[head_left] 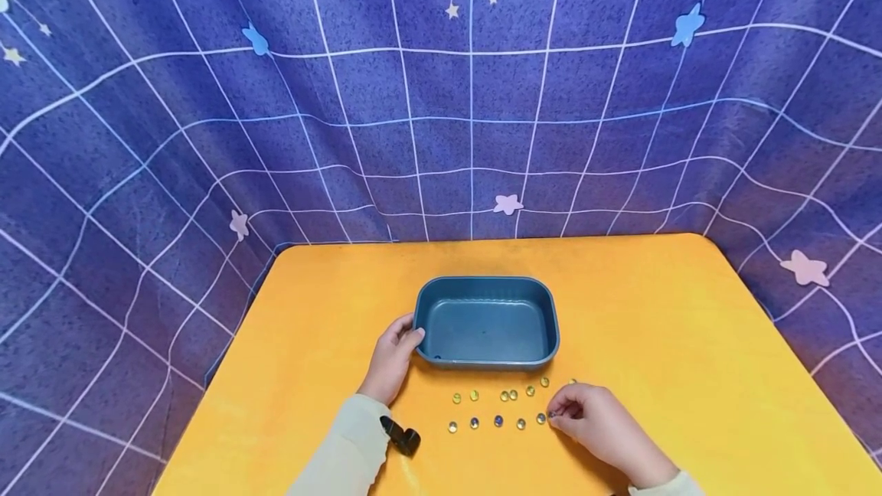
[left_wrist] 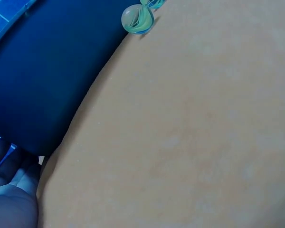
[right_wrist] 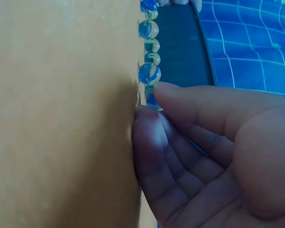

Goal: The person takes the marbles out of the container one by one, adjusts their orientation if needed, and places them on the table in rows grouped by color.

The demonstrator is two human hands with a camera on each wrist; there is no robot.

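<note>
My left hand (head_left: 390,360) grips the left end of a dark blue plastic bin (head_left: 488,365), thumb over its rim. The wall of the bin fills the upper left of the left wrist view. My right hand (head_left: 596,425) pinches a glass marble (right_wrist: 152,96) between thumb and finger, low against the table at the right end of the front row. Blue-swirled marbles (head_left: 498,421) make up much of that row. Behind it, nearer the bin, runs an uneven row of yellow-swirled marbles (head_left: 530,390). One small dark marble-like spot (head_left: 437,357) shows in the bin's near left corner.
A yellow cloth (head_left: 654,312) covers the table. Behind and beside it hangs a blue curtain (head_left: 475,144) with a white grid and stars. A black strap with a camera (head_left: 401,436) sits on the left wrist, over a pale sleeve (head_left: 347,442).
</note>
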